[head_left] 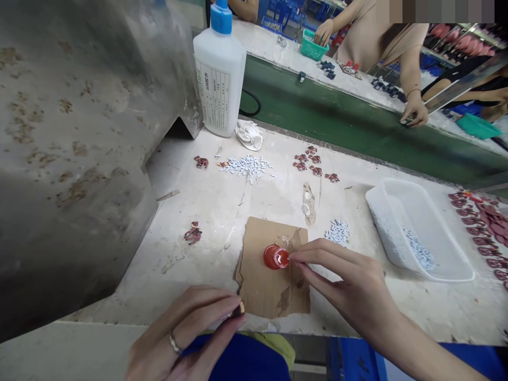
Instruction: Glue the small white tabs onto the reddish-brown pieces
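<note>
My left hand (198,328) is closed in a pinch at the table's front edge, holding a small dark brown figurine (238,309) with a tan part, mostly covered by the fingers. The fingertips of my right hand (337,270) are pinched at the rim of a small red cup (273,256) with clear, shiny liquid at its mouth. Whatever sits between those fingertips is too small to make out. Under the cup lies a torn piece of cardboard (257,296). To the right of it is a small pile of pale blue-white pieces (338,232).
A large glue bottle (220,79) stands behind, beside a grey metal housing (79,132). Brown figurines (309,159) and a bigger pile of pale pieces (248,166) lie farther back. A white plastic bin (377,211) is at right. A co-worker (365,42) sits across the green divider.
</note>
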Available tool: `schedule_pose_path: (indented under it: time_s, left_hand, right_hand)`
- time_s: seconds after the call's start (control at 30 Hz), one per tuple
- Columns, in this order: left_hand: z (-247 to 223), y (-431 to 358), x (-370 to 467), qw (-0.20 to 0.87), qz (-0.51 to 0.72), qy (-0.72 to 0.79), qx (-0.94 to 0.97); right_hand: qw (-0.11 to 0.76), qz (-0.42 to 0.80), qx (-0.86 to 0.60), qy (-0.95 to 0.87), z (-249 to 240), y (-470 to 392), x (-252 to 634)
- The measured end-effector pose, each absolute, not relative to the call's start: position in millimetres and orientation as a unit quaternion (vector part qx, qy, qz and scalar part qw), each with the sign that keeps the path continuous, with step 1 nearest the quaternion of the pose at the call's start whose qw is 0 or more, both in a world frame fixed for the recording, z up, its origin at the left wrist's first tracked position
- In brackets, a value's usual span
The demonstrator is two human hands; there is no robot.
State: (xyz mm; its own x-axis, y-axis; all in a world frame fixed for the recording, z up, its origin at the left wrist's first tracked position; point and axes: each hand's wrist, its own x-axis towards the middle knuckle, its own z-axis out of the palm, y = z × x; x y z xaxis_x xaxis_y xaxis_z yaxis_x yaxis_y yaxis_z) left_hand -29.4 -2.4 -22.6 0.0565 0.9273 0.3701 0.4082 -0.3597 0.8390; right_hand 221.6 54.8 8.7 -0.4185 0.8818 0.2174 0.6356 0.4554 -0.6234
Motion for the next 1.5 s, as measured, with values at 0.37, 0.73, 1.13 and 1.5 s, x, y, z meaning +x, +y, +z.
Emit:
schedule_pose_path:
  time_s: [0.37,0.73,1.13,1.5]
  left_hand:
    - [-25.7,0.4,-24.1,0.254,0.471,0.491,0.687]
    - [-21.7,4.3,-6.3,0.351,0.484,0.453,0.661]
    - [-20.9,6.4,-7.0,0.323,0.476,0.455,0.680]
    - [-22.4,6.2,-3.8,0.333,0.480,0.466,0.665]
  right_hand:
    - [0.292,0.236,-0.487,-0.789,11.5,52.8,221.5]
    - [0.400,0.439,-0.404,-0.696,18.5,35.0,190.5]
    - [0.359,0.399,-0.394,-0.746,15.9,32.2,191.2]
    - [0.341,0.384,-0.390,-0.764,19.2,36.6,194.6]
